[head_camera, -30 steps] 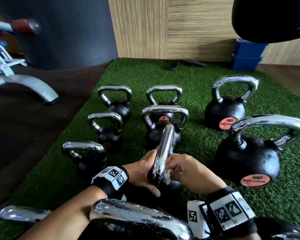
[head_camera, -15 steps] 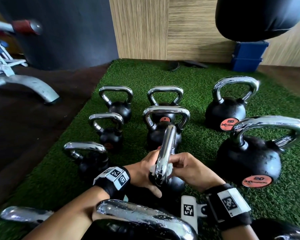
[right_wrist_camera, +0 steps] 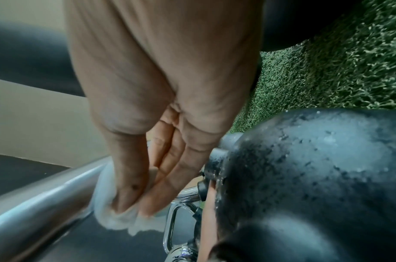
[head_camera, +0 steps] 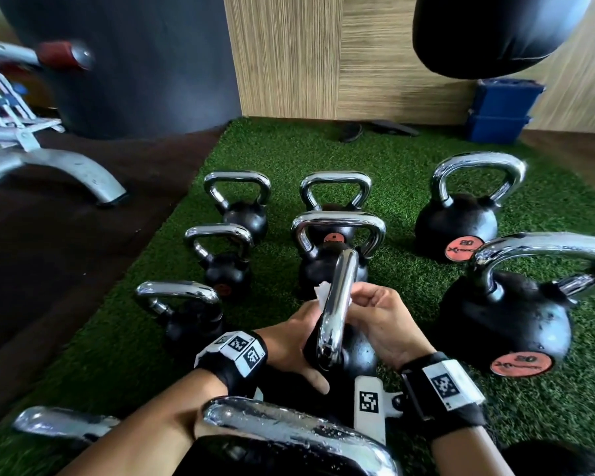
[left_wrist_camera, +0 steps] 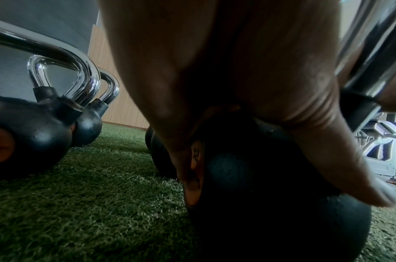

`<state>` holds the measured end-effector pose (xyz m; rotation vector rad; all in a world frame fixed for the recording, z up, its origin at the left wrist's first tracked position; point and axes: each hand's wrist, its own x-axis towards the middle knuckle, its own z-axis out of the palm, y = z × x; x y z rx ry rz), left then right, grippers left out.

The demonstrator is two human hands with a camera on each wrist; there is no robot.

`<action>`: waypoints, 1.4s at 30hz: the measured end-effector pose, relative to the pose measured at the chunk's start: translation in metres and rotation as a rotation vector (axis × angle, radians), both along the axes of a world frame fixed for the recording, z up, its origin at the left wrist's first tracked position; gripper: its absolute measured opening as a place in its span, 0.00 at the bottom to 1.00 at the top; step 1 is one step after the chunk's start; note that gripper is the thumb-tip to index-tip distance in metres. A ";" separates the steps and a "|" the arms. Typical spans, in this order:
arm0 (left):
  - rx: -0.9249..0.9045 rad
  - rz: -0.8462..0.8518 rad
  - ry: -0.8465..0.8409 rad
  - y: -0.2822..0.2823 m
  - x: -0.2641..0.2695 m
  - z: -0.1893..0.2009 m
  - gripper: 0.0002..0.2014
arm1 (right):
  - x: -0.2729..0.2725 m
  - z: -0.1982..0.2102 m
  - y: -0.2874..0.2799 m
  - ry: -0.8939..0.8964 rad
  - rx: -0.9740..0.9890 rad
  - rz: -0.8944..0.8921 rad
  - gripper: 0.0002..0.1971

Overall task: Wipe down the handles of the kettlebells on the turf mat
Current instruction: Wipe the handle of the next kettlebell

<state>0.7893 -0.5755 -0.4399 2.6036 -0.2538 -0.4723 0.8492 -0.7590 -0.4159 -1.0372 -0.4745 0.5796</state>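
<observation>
On the green turf mat (head_camera: 289, 159), a black round kettlebell (head_camera: 356, 352) with a chrome handle (head_camera: 337, 300) sits at 6 o'clock among the others. The left hand (head_camera: 291, 341) cups its body, thumb spread. The right hand (head_camera: 382, 317) pinches a white wipe (right_wrist_camera: 116, 218) against the handle's upper part.

Head camera looks down, forward over turf mat (head_camera: 289, 156). Left wrist camera sits low, close beside centre kettlebell (left_wrist_camera: 271, 195); right wrist camera close above same kettlebell's handle (right_wrist_camera: 47, 191), shared by all views.
</observation>
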 end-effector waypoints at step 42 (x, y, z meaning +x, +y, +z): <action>-0.029 0.050 0.134 0.022 -0.005 0.054 0.46 | 0.020 0.035 0.014 -0.580 -1.100 -0.538 0.07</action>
